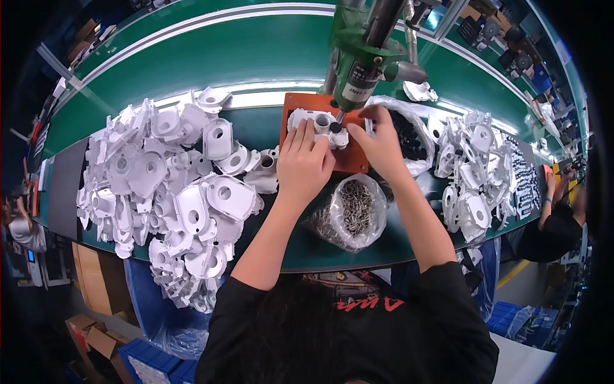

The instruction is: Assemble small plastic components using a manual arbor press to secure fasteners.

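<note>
White plastic part [306,115] sits on the orange plate [356,161] beneath the left grip [302,164], whose fingers lie flat and unclosed, left of the right grip [384,144], whose hold I cannot tell, so steady pressure, clear of the tool tip [340,118] between them, seems wise.

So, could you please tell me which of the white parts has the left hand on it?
The white part on the orange plate, below the green machine head; the heaped ones lie off the plate, untouched.
</note>
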### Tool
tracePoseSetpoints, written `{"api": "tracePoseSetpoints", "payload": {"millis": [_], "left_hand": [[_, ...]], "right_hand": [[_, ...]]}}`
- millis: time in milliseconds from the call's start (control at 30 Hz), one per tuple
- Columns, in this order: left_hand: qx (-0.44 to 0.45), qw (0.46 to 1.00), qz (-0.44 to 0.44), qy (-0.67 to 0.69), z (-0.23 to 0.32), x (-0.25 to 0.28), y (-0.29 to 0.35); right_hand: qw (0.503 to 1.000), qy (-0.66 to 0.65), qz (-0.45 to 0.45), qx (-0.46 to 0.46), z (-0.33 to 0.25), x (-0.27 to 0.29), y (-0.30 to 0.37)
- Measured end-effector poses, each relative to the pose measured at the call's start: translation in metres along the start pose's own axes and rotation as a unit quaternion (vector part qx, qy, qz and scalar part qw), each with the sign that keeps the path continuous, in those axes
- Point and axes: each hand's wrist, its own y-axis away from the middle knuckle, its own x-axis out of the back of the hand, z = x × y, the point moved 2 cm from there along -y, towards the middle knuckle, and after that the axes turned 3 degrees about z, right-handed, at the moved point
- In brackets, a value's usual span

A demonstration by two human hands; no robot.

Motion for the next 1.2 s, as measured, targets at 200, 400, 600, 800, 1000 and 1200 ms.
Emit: {"api": "tracePoseSetpoints", "payload": {"millis": [200,400,600,800,1000,1200], "left_hand": [[0.004,1.0,-0.001,-0.008,-0.005,-0.002,0.004],[-0.001,1.0,0.002,-0.014,-0.003,-0.002,0.002],[0.001,1.0,0.001,-0.015,-0.003,-0.002,0.004],[0.005,1.0,0.002,-0.015,-0.004,0.0,0.004],[0.0,1.0,0.007,-0.006,-0.004,-0.002,0.003],[0.012,1.0,0.003,-0.005,-0.005,-0.001,0.004]], "right_hand": [[0.967,0.017,-0.22,0.127,-0.035,0.042,0.06],[0.929,0.128,-0.279,0.208,-0.031,0.053,0.078],[0.914,0.151,-0.276,0.256,-0.038,0.049,0.08],[0.91,0.139,-0.299,0.252,-0.036,0.045,0.077],[0.903,0.156,-0.315,0.246,-0.038,0.045,0.075],[0.897,0.172,-0.303,0.273,-0.038,0.041,0.077]]}}
